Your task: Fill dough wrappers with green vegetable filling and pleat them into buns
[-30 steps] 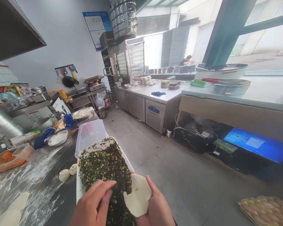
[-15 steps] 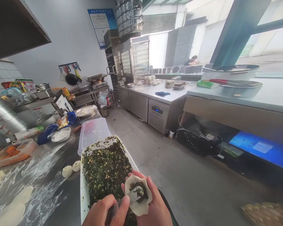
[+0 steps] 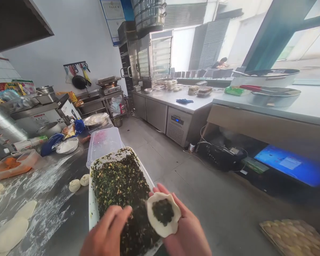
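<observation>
**"What's lying on that right palm?"**

"A round, pale dough wrapper with a slightly wavy edge, and a dark green lump of chopped filling sits in its middle. A wide ring of bare dough surrounds the lump, and nothing is folded over."

**"How's that hand posed?"**

"The right hand rises from the bottom edge of the view, palm up and gently cupped. Its fingers curve up behind the wrapper's far rim, so it's a narrow cup cradling the dough."

**"And the other one?"**

"The left hand is just beside it, low in view above the tray, knuckles up, with its fingers loosely curled together. I can't tell whether it holds anything, because the fingers hide that."

**"What tray?"**

"A white rectangular tray, heaped with a dark green mound of chopped greens flecked with yellow. The hands are at its near end."

**"What's around it?"**

"A clear plastic box sits just beyond the tray. On the floured stainless steel worktop to the left are two small round dough balls and some flat, pale dough wrappers."
</observation>
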{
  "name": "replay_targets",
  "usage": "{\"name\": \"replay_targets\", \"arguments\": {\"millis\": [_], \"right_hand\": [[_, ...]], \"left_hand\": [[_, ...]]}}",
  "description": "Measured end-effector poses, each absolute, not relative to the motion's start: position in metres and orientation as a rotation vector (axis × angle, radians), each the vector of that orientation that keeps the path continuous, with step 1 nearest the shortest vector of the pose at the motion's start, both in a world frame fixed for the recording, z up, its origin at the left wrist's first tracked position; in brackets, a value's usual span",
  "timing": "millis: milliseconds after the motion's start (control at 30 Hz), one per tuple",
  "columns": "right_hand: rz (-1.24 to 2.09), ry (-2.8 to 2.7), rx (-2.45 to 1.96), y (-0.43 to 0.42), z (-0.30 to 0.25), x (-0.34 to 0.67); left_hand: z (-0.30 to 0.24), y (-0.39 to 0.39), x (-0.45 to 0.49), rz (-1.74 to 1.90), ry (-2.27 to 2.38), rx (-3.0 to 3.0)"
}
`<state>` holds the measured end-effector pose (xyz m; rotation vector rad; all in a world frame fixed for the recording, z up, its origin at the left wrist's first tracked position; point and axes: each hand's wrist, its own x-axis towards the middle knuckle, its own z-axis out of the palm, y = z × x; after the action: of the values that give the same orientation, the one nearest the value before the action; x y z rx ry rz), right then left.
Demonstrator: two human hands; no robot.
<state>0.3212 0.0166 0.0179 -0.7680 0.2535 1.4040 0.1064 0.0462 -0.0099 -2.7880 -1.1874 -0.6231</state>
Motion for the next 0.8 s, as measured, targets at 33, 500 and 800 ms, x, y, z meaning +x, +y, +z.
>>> {"name": "replay_targets", "arguments": {"millis": [33, 500, 800], "right_hand": [[1.389, 0.278, -0.78, 0.013, 0.025, 0.33], [1.152, 0.444, -0.864, -0.013, 0.018, 0.377], [1.106, 0.502, -0.976, -0.018, 0.016, 0.388]], "left_hand": [[-0.005, 0.053, 0.102, -0.503, -1.23, -2.799], [0.005, 0.071, 0.149, 0.592, -1.213, -3.039], [0.015, 0.073, 0.132, 0.131, -1.677, -3.389]]}}
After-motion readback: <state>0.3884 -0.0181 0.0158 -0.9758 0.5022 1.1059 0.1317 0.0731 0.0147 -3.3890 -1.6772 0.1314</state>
